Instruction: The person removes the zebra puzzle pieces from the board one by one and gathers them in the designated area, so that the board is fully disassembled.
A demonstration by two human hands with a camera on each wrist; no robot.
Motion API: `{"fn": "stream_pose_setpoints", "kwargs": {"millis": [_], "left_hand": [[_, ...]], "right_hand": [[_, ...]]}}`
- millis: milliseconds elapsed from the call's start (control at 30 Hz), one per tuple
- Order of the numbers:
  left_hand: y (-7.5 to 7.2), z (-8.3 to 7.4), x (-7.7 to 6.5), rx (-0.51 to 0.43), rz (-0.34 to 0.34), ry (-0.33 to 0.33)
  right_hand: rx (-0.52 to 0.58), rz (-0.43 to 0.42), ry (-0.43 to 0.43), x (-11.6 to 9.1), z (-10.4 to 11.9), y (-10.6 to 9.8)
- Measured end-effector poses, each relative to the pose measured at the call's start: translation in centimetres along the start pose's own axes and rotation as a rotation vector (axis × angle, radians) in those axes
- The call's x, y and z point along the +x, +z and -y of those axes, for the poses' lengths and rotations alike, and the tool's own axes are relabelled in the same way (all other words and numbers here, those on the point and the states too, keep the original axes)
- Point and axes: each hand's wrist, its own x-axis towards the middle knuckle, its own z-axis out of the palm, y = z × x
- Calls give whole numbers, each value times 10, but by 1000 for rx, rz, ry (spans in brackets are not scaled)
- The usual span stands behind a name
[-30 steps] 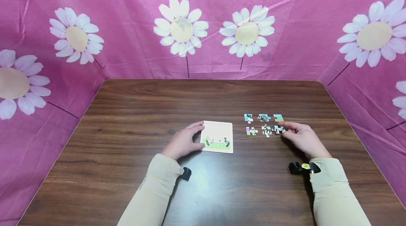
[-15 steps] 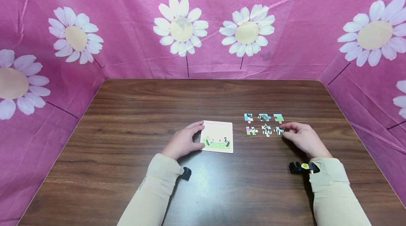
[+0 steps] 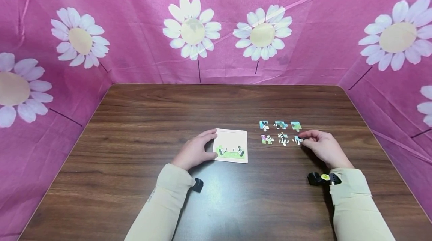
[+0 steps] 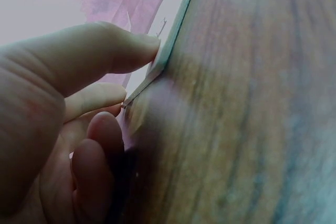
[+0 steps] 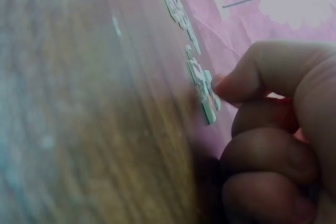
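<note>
A square puzzle board (image 3: 231, 137) lies flat on the table, its lower part showing green grass and black-and-white animal legs. My left hand (image 3: 195, 151) holds it by the left edge; the left wrist view shows the thumb (image 4: 131, 51) on the board's face near a corner. Several jigsaw pieces lie to the right in two rows. My right hand (image 3: 322, 149) pinches the right-hand jigsaw piece (image 3: 297, 140) of the near row between thumb and index finger. In the right wrist view its other fingers (image 5: 268, 150) are curled under.
The far row holds a blue piece (image 3: 264, 125), a dark patterned piece (image 3: 280, 125) and a green-blue piece (image 3: 296, 125). A pink-green piece (image 3: 267, 139) and a striped piece (image 3: 284, 139) share the near row. Pink daisy-print cloth (image 3: 222, 68) hangs around the wooden table (image 3: 202, 107).
My right hand and the pinched jigsaw piece have shifted slightly right and toward me, widening the gap to the striped piece. The left hand and board have stayed put.
</note>
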Motion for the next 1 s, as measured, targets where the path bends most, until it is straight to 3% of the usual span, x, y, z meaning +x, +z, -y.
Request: {"fn": "stream_pose_setpoints", "kwargs": {"millis": [333, 567, 867, 1000], "left_hand": [[0, 1, -2, 11, -35, -16], [6, -1, -3, -2, -25, -18], [9, -3, -12, 4, -28, 6], [5, -7, -12, 13, -32, 24]], "right_hand": [[185, -121, -53, -1, 12, 17], [172, -174, -87, -10, 36, 39], [251, -58, -198, -29, 71, 86], [274, -9, -202, -32, 85, 99]]}}
